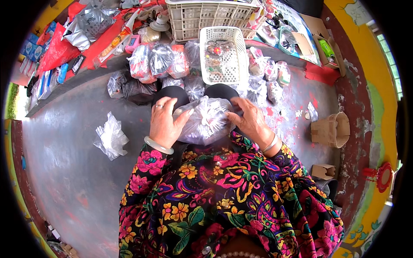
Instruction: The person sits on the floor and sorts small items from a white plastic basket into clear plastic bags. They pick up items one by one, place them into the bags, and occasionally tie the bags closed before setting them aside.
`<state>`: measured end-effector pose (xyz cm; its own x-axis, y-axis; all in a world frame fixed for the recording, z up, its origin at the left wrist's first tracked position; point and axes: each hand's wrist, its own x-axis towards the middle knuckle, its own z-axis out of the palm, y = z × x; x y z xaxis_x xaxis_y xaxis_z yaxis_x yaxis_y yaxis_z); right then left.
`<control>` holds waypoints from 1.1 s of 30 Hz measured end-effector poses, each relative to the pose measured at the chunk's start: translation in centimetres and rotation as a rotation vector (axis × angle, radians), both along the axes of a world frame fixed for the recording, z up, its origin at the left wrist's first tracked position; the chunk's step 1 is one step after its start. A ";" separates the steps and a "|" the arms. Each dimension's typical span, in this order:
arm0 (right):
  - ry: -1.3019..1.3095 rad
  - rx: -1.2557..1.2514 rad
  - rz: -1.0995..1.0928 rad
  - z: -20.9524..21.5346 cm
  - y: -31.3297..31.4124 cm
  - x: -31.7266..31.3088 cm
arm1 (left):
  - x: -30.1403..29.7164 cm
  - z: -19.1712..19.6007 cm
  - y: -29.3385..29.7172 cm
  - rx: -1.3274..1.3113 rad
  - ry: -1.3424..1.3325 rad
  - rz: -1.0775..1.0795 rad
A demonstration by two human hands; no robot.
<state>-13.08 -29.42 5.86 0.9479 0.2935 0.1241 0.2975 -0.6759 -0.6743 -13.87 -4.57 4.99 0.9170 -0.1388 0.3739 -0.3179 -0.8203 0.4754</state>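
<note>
Hands: the left hand (164,121) and right hand (249,120) grip opposite sides of a clear plastic bag (205,120), both closed on its film, fingers curled in toward the knotted top.
Bag: it sits in the person's lap, just before two black shoe toes (195,92), stuffed with small pale items too blurred to tell apart.
Wrists: a pale green bangle (158,145) circles the left wrist, a thin silver bracelet (271,143) the right; a ring shows on a left finger.
Clothing: a floral top (223,198) in red, yellow and green on black fills the lower part of the view.
Floor: a grey, paint-flecked concrete floor (73,159) carries everything; a crumpled empty plastic bag (111,136) lies well apart to the left.
Ahead: a row of filled, knotted bags (160,60) lies beyond the shoes, beside a small white basket (223,55) holding small items; a larger white crate (211,15) stands behind it.
Right: a small open cardboard box (331,129) lies near the floor's right edge.
</note>
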 end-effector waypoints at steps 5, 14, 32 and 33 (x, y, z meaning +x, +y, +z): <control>0.243 0.064 -0.013 -1.5 -0.1 -1.2 | -1.9 -2.1 0.1 -0.250 0.239 -0.037; 0.523 0.815 -0.042 -2.2 2.2 -1.6 | -5.2 -2.3 -0.4 -1.031 0.441 0.025; 0.629 0.724 0.222 -2.9 7.6 6.0 | -3.6 -6.0 2.4 -2.039 1.072 -0.080; 0.540 0.793 0.156 -3.2 7.6 6.3 | -3.3 -6.0 2.4 -2.039 1.061 -0.051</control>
